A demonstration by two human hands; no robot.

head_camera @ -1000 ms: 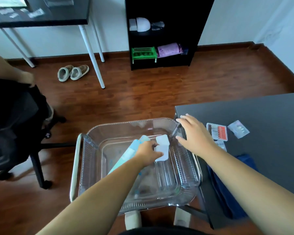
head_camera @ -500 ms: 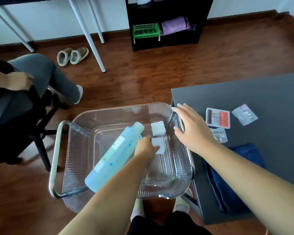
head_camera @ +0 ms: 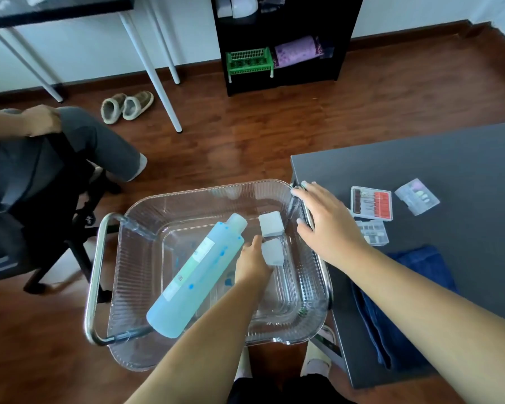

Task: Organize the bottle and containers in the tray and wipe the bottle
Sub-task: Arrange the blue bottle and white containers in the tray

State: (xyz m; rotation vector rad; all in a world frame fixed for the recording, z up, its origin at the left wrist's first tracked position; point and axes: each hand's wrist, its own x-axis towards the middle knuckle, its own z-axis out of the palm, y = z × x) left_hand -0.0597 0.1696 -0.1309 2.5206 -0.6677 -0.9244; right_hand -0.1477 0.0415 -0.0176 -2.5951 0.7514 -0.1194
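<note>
Steadying the tray [head_camera: 187,199] at its rim, it seems, the right hand [head_camera: 330,228] spreads flat fingers [head_camera: 303,196]; the left hand [head_camera: 252,265] meets the nearer container [head_camera: 272,252] beside the bottle [head_camera: 199,275] lying inside, whether gripping I cannot tell.

Pale blue bottle [head_camera: 199,275] lies on its side, diagonal in clear ribbed tray [head_camera: 204,191], cap far-right, base toward near-left rim. Far container [head_camera: 271,224] and near container [head_camera: 272,252], square, white-lidded, sit right of its neck.

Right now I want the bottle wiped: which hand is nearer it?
Left. The left hand holds a small container beside the bottle; the right hand rests on the tray rim.
</note>
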